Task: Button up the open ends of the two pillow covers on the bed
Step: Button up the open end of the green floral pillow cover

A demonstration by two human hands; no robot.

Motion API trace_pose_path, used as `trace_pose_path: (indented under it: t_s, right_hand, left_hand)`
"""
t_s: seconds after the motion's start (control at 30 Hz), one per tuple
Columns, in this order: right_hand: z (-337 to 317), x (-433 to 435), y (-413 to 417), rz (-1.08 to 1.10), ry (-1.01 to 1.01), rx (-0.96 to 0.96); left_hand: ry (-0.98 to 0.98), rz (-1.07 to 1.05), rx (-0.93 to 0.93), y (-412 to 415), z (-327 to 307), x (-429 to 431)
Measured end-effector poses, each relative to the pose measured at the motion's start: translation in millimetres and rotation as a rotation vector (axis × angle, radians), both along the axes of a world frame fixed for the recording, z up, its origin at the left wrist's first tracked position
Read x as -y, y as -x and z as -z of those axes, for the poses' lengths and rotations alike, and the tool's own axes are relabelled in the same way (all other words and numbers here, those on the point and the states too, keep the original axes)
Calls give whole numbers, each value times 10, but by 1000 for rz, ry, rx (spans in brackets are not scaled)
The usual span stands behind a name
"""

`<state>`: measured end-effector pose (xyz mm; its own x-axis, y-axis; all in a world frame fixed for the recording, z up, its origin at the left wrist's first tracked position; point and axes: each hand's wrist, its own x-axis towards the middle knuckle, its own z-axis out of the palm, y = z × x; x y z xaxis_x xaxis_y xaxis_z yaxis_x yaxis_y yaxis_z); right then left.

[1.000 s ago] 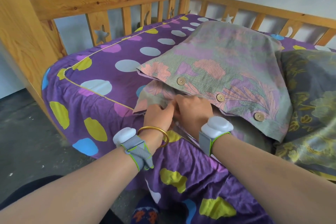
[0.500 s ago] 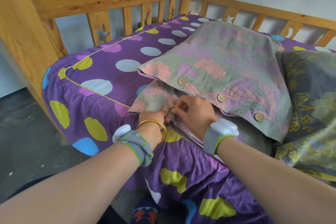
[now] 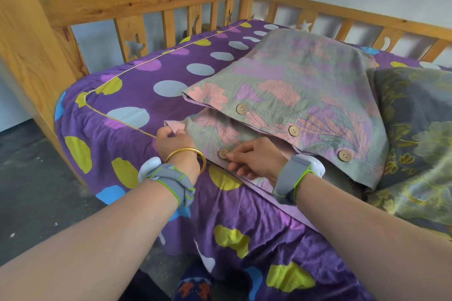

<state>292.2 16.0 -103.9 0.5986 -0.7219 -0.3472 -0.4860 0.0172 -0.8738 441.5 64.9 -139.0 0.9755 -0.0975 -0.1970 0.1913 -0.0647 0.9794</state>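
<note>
A pastel floral pillow cover [image 3: 300,80] lies on the bed with its open end facing me. Three wooden buttons sit on its upper flap, one of them a middle button [image 3: 293,130]. The lower flap [image 3: 208,129] is pulled out flat toward the bed edge. My left hand [image 3: 173,144] pinches the lower flap's left corner. My right hand [image 3: 256,159] rests on the flap, fingertips at a wooden button [image 3: 223,153] on it. A second pillow cover [image 3: 415,134], dark grey with yellow-green flowers, lies to the right, its open end hidden.
The bed has a purple sheet [image 3: 151,95] with coloured dots and a wooden railing [image 3: 146,5] along the left and back. Dark floor [image 3: 29,178] lies at the left below the bed edge.
My hands have moved apart: the left slid left, pulling the lower flap's corner out flat, and the right now shows a wooden button at its fingertips that was covered before.
</note>
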Motion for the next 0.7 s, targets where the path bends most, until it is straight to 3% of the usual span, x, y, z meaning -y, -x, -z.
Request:
trace_pose_path:
  t_s: [0.13, 0.3, 0.37, 0.43, 0.53, 0.6, 0.7]
  right_hand:
    - [-94, -11, 87, -32, 67, -5]
    - [-171, 16, 334, -81, 193, -17]
    - [-183, 37, 464, -86, 260, -54]
    - [-171, 58, 596, -98, 401, -136]
    - [-157, 75, 792, -139, 764, -359]
    - [-146, 63, 911, -177, 886, -423]
    - [-79, 37, 1044, -274, 987, -446]
  left_hand:
    - [-29, -78, -5, 40, -44, 10]
    - [83, 86, 371, 262, -213, -70]
    - [106, 199, 402, 431, -280, -126]
    - [122, 442, 244, 629, -310, -166]
    - [110, 824, -245, 959, -264, -203]
    - [24, 904, -447, 1129, -187, -226]
    - [-30, 853, -592, 1255, -99, -257]
